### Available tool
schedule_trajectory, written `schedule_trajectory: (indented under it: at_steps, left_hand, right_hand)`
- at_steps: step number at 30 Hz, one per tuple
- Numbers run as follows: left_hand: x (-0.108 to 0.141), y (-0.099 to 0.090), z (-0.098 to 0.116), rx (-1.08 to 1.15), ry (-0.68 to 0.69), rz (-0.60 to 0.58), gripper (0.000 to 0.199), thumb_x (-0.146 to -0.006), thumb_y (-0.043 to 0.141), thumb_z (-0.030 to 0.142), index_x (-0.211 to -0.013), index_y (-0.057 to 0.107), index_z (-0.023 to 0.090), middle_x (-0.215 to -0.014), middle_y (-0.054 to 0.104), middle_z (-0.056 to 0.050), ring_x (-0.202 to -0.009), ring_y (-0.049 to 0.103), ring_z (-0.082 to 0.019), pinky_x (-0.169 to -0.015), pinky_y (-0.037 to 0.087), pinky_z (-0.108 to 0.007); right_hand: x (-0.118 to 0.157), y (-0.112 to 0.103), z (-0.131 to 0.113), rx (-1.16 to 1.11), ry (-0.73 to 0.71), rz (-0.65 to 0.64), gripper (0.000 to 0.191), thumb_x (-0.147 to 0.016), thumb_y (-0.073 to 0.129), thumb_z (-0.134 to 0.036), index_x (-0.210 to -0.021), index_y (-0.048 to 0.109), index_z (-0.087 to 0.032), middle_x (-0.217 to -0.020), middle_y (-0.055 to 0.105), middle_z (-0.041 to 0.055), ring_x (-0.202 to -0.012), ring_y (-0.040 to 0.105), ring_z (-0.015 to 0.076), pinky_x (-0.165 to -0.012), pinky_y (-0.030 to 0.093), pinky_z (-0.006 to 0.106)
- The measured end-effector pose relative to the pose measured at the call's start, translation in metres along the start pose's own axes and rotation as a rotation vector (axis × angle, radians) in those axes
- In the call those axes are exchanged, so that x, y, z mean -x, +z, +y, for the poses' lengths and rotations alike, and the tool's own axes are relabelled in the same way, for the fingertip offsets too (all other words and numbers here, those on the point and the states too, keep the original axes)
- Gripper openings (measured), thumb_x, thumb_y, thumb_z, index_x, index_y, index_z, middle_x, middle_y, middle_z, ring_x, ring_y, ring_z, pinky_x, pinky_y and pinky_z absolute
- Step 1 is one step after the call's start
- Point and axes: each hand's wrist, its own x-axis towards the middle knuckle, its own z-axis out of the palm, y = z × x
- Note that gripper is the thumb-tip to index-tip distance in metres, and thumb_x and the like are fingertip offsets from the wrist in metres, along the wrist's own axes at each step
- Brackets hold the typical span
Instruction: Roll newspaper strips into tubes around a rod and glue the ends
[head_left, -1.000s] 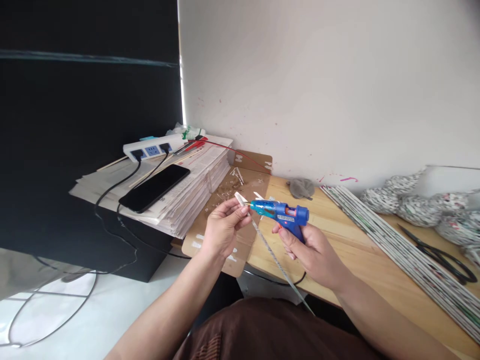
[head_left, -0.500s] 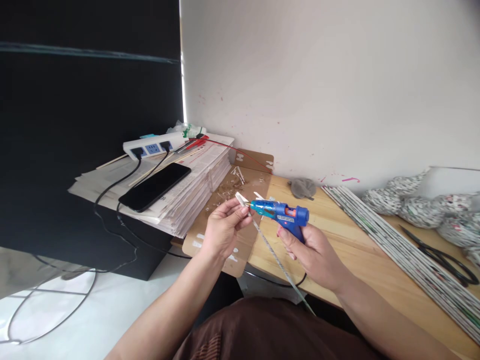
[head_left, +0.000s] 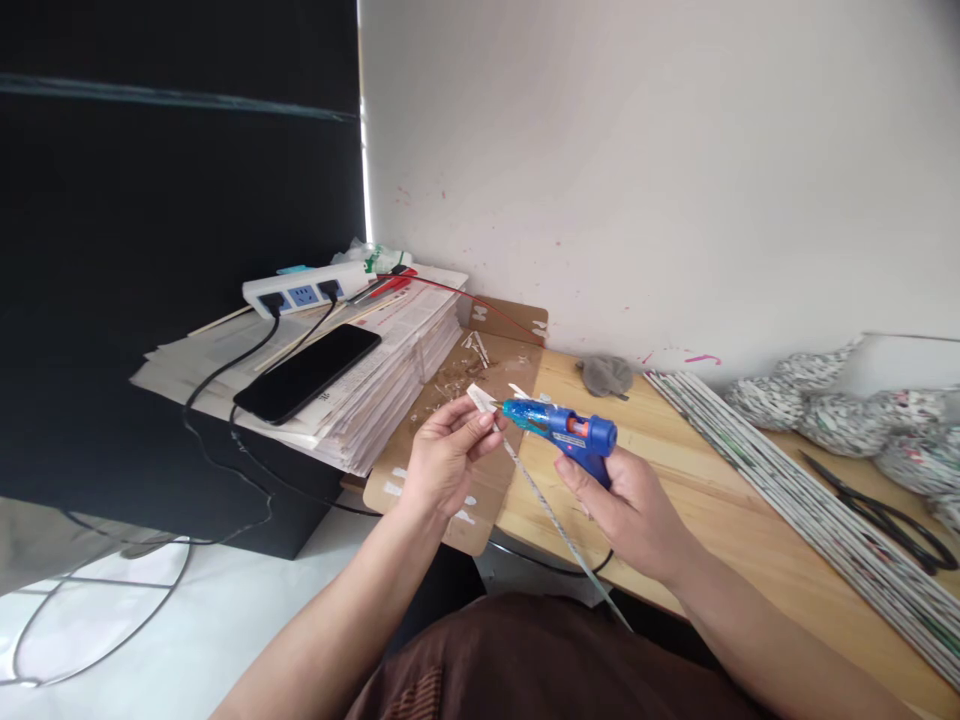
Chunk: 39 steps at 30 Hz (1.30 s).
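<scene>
My left hand [head_left: 448,447] pinches the upper end of a thin rolled paper stick [head_left: 551,515], where a white paper flap sticks out above the fingers. The stick slants down to the right toward my lap. Wrapped round the handle of a blue glue gun [head_left: 559,425], my right hand [head_left: 637,505] keeps the gun pointed left. Its nozzle is at the paper flap; whether the two touch I cannot tell. Below my hands lies a brown cardboard sheet [head_left: 431,480] with white scraps and dried smears on it.
At the left a newspaper stack [head_left: 405,390] bears a black phone [head_left: 307,373], a power strip [head_left: 300,292] and a red cutter [head_left: 394,284]. On the wooden table [head_left: 637,440] are a grey lump [head_left: 604,375], several paper sticks [head_left: 795,510], black scissors [head_left: 885,515] and woven paper shapes [head_left: 832,420].
The glue gun's nozzle has drawn back very slightly to the right, and more of the paper flap shows. Both hands keep their holds.
</scene>
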Motion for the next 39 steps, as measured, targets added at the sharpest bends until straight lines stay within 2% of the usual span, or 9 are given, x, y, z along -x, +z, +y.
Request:
schedule_trajectory:
  at_steps: [8,11,15,18,21,24,28,32,39]
  left_hand:
    - [0.001,-0.005,0.002,-0.001,0.023,0.008,0.030,-0.062,0.079,0.013,-0.090,0.067,0.012,-0.082,0.071,-0.006,-0.076,0.069,-0.015,-0.062,0.056,-0.018]
    - [0.004,-0.008,0.005,0.015,0.024,0.023,0.031,-0.061,0.079,0.011,-0.089,0.066,0.012,-0.080,0.070,-0.006,-0.077,0.069,-0.017,-0.062,0.056,-0.018]
    - [0.011,-0.013,0.010,0.027,0.008,0.041,0.031,-0.061,0.079,0.011,-0.089,0.066,0.012,-0.080,0.070,-0.005,-0.078,0.070,-0.018,-0.062,0.057,-0.019]
    - [0.017,-0.019,0.011,0.024,-0.001,0.024,0.028,-0.063,0.079,0.012,-0.088,0.066,0.012,-0.082,0.070,-0.005,-0.079,0.070,-0.018,-0.063,0.057,-0.018]
    - [0.021,-0.025,0.012,0.024,-0.016,0.019,0.025,-0.063,0.079,0.012,-0.084,0.066,0.012,-0.082,0.070,-0.005,-0.080,0.070,-0.018,-0.063,0.058,-0.018]
    - [0.024,-0.030,0.014,0.019,-0.039,0.019,0.023,-0.064,0.078,0.012,-0.084,0.066,0.011,-0.081,0.070,-0.005,-0.081,0.070,-0.018,-0.065,0.058,-0.018]
    - [0.024,-0.034,0.016,0.014,-0.060,0.003,0.019,-0.065,0.078,0.012,-0.081,0.066,0.011,-0.081,0.069,-0.005,-0.081,0.070,-0.017,-0.066,0.058,-0.018]
    - [0.022,-0.037,0.018,0.016,-0.077,-0.033,0.018,-0.065,0.078,0.013,-0.078,0.065,0.011,-0.080,0.069,-0.004,-0.081,0.070,-0.017,-0.067,0.058,-0.018]
    - [0.018,-0.035,0.017,0.007,-0.087,-0.054,0.020,-0.065,0.078,0.013,-0.080,0.065,0.012,-0.080,0.069,-0.004,-0.083,0.070,-0.017,-0.068,0.058,-0.018]
  right_hand:
    - [-0.007,0.006,0.004,0.020,-0.013,0.075,0.027,-0.084,0.057,-0.045,-0.098,0.061,-0.021,-0.068,0.054,0.0005,-0.059,0.047,0.0141,-0.054,0.038,0.026]
    - [-0.019,0.013,0.009,-0.261,0.082,0.067,0.032,-0.083,0.058,-0.048,-0.103,0.054,-0.024,-0.070,0.052,-0.0014,-0.056,0.048,0.0125,-0.049,0.038,0.024]
    - [-0.052,0.032,0.022,-0.659,0.280,0.016,0.036,-0.083,0.053,-0.055,-0.098,0.050,-0.023,-0.075,0.056,-0.0006,-0.052,0.052,0.0107,-0.041,0.032,0.020]
    - [-0.084,0.050,0.034,-0.534,0.406,-0.009,0.043,-0.086,0.043,-0.059,-0.086,0.054,-0.017,-0.072,0.059,0.0038,-0.051,0.054,0.0130,-0.041,0.034,0.023]
    - [-0.113,0.067,0.041,-0.129,0.310,0.022,0.050,-0.088,0.039,-0.058,-0.072,0.060,-0.015,-0.064,0.061,0.0067,-0.057,0.057,0.0153,-0.053,0.042,0.025]
    - [-0.134,0.082,0.041,0.064,0.299,0.038,0.055,-0.090,0.035,-0.056,-0.070,0.063,-0.014,-0.073,0.066,0.0113,-0.074,0.063,0.0199,-0.068,0.046,0.028]
    - [-0.150,0.102,0.037,-0.060,0.500,0.092,0.053,-0.087,0.041,-0.060,-0.089,0.064,-0.013,-0.081,0.066,0.0139,-0.066,0.063,0.0210,-0.060,0.049,0.031]
    - [-0.154,0.113,0.037,-0.213,0.572,0.033,0.045,-0.089,0.044,-0.053,-0.102,0.059,-0.012,-0.077,0.064,0.0099,-0.051,0.058,0.0157,-0.050,0.051,0.030]
    - [-0.146,0.098,0.028,-0.408,0.577,-0.081,0.032,-0.089,0.053,-0.042,-0.100,0.058,-0.012,-0.070,0.065,0.0065,-0.053,0.061,0.0137,-0.055,0.054,0.029]
